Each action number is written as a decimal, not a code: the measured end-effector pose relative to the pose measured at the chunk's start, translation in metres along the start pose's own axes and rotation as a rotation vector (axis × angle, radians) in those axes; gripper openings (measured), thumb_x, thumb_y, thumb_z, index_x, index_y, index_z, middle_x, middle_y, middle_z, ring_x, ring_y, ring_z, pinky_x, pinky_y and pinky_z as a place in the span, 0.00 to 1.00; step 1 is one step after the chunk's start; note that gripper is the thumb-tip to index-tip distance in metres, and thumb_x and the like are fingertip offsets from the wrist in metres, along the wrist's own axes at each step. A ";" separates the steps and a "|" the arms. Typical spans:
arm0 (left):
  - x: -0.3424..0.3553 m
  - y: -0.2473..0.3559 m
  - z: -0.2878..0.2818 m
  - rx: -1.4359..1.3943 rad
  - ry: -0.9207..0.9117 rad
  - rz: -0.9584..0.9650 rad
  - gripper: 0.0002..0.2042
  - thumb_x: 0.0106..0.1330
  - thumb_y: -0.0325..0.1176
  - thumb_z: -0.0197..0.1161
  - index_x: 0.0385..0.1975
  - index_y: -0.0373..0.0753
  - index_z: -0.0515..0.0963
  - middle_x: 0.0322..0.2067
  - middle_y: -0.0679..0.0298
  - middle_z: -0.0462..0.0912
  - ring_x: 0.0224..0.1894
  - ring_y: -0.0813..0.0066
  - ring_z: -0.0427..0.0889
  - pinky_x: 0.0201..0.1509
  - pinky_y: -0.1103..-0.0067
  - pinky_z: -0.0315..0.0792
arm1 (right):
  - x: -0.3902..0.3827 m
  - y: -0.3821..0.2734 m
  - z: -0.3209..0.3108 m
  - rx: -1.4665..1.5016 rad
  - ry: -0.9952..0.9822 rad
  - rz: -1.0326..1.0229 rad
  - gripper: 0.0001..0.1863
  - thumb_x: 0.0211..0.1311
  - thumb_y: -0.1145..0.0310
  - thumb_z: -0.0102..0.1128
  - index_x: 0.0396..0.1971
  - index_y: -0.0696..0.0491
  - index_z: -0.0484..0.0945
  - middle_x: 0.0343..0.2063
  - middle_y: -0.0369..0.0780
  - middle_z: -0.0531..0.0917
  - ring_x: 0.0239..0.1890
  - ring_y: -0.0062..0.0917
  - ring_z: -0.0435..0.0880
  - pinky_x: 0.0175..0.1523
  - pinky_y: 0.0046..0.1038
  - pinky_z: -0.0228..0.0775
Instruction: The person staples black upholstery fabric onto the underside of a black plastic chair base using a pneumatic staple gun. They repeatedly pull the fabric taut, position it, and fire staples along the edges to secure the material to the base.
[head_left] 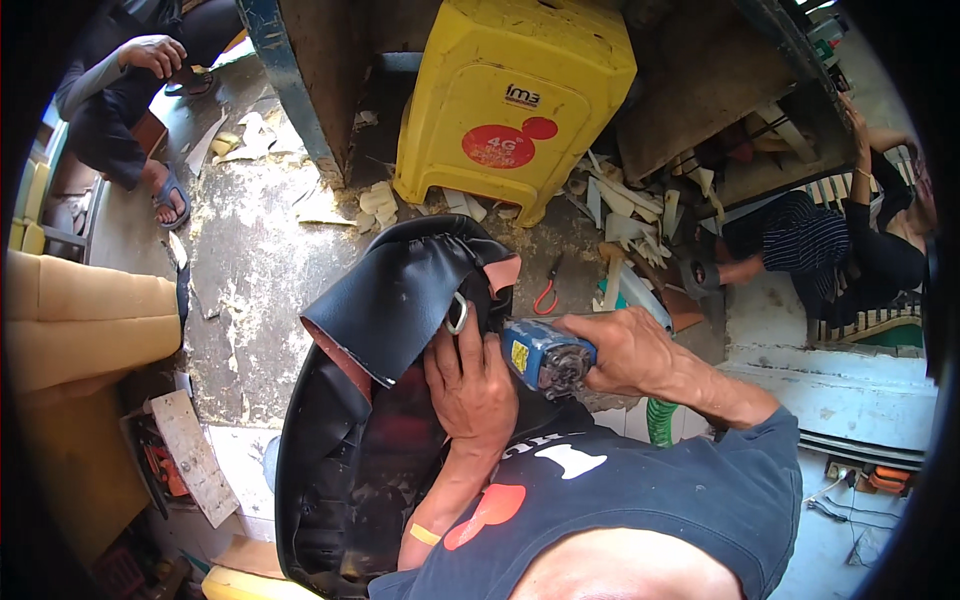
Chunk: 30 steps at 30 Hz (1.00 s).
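A black vinyl seat piece, its pinkish underside showing at folded edges, lies across the lower middle. My left hand presses on it with fingers stretched, their tips beside a small metal loop. My right hand grips a blue pneumatic staple gun against the piece, just right of my left fingers. A green coiled hose hangs below the gun. Red-handled scissors lie just beyond it.
A yellow plastic stool and foam scraps are ahead. Padded beige furniture and a tool box sit left. One person's sandalled foot shows upper left; another person sits right. Dark cabinets frame the stool.
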<state>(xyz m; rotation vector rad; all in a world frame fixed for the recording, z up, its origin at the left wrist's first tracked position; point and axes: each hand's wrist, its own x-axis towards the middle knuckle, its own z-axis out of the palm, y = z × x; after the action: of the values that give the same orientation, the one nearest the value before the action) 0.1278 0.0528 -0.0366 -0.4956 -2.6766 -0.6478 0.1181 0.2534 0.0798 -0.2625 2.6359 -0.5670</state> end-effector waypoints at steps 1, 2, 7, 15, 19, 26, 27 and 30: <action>-0.001 -0.001 0.001 0.000 -0.004 0.004 0.07 0.64 0.31 0.68 0.38 0.37 0.84 0.68 0.55 0.73 0.71 0.43 0.67 0.72 0.51 0.67 | 0.001 -0.005 -0.001 -0.028 -0.006 0.033 0.22 0.49 0.70 0.70 0.48 0.50 0.84 0.26 0.52 0.87 0.33 0.51 0.88 0.40 0.48 0.82; -0.001 -0.002 0.002 -0.001 -0.009 0.006 0.08 0.63 0.32 0.68 0.38 0.37 0.84 0.68 0.55 0.73 0.71 0.43 0.67 0.72 0.51 0.67 | 0.002 -0.008 -0.002 -0.057 -0.011 0.049 0.21 0.49 0.70 0.70 0.47 0.50 0.84 0.26 0.52 0.87 0.32 0.52 0.88 0.40 0.49 0.81; 0.001 -0.006 0.000 -0.036 -0.012 -0.005 0.08 0.62 0.31 0.69 0.38 0.38 0.84 0.68 0.55 0.73 0.71 0.42 0.67 0.72 0.50 0.67 | 0.006 -0.010 -0.004 -0.067 -0.031 0.071 0.21 0.49 0.70 0.68 0.47 0.51 0.83 0.24 0.53 0.86 0.31 0.53 0.87 0.39 0.50 0.80; 0.002 -0.003 -0.008 -0.081 -0.005 -0.038 0.06 0.67 0.33 0.70 0.36 0.39 0.83 0.67 0.54 0.74 0.71 0.41 0.67 0.72 0.50 0.66 | -0.008 0.025 0.002 0.079 0.107 -0.101 0.28 0.42 0.74 0.65 0.51 0.50 0.84 0.25 0.51 0.86 0.28 0.50 0.86 0.35 0.43 0.79; 0.004 -0.002 -0.010 -0.067 0.006 -0.027 0.06 0.65 0.33 0.71 0.36 0.38 0.83 0.67 0.54 0.74 0.72 0.41 0.67 0.72 0.50 0.66 | -0.002 0.027 0.008 0.092 0.153 -0.130 0.29 0.43 0.75 0.65 0.52 0.49 0.84 0.28 0.51 0.87 0.30 0.49 0.87 0.35 0.43 0.80; 0.000 -0.005 -0.006 -0.070 -0.008 -0.011 0.09 0.60 0.30 0.70 0.39 0.37 0.84 0.70 0.54 0.71 0.72 0.42 0.66 0.73 0.50 0.65 | 0.008 -0.003 -0.002 -0.064 0.116 -0.057 0.22 0.47 0.72 0.68 0.47 0.51 0.84 0.28 0.51 0.88 0.32 0.51 0.88 0.38 0.48 0.82; -0.002 -0.005 -0.004 -0.069 -0.034 -0.019 0.10 0.59 0.29 0.70 0.40 0.36 0.84 0.70 0.54 0.71 0.73 0.42 0.66 0.73 0.49 0.65 | 0.008 -0.010 -0.004 -0.089 0.081 -0.009 0.20 0.48 0.71 0.68 0.46 0.51 0.83 0.27 0.52 0.88 0.32 0.51 0.88 0.38 0.49 0.82; -0.004 -0.007 0.001 -0.086 -0.011 0.008 0.14 0.57 0.28 0.70 0.44 0.35 0.85 0.71 0.55 0.70 0.73 0.42 0.65 0.74 0.49 0.64 | 0.012 -0.026 -0.009 -0.242 0.041 0.081 0.15 0.52 0.69 0.68 0.42 0.51 0.82 0.26 0.53 0.87 0.32 0.54 0.88 0.40 0.52 0.81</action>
<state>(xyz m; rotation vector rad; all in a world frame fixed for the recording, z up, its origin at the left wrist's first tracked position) 0.1283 0.0466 -0.0415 -0.5342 -2.6641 -0.7624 0.1060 0.2300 0.0944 -0.2169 2.7406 -0.2289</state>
